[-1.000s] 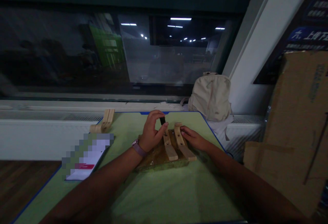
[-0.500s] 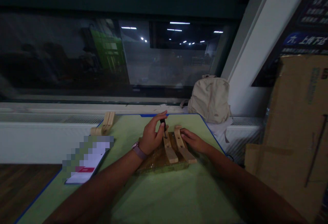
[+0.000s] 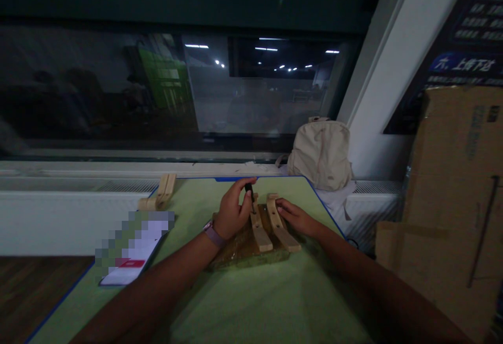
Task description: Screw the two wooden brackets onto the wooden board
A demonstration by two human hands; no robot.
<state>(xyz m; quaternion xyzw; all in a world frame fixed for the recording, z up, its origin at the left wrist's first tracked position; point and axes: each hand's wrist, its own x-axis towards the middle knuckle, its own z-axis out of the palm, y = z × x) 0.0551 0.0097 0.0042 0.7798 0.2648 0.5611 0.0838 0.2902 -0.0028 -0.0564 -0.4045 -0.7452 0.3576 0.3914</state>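
Note:
My left hand [image 3: 232,211] is closed around a small dark-handled tool [image 3: 249,190] held upright, its tip on the far end of a pale wooden strip [image 3: 258,225]. A second wooden strip [image 3: 281,224] lies beside it to the right. Both strips rest on a brown wooden board [image 3: 239,247] on the green table [image 3: 251,302]. My right hand [image 3: 297,217] lies with fingers stretched out against the right strip, pressing on it. A band sits on my left wrist.
More wooden pieces [image 3: 161,192] lie at the table's far left corner. A booklet [image 3: 131,249] is at the left edge. A beige backpack [image 3: 321,152] stands on the sill at the back right. A large cardboard box [image 3: 451,202] stands to the right.
My left hand's fingers have shifted slightly round the tool's handle. The strips and my right hand stay in place. The view has tilted up a little.

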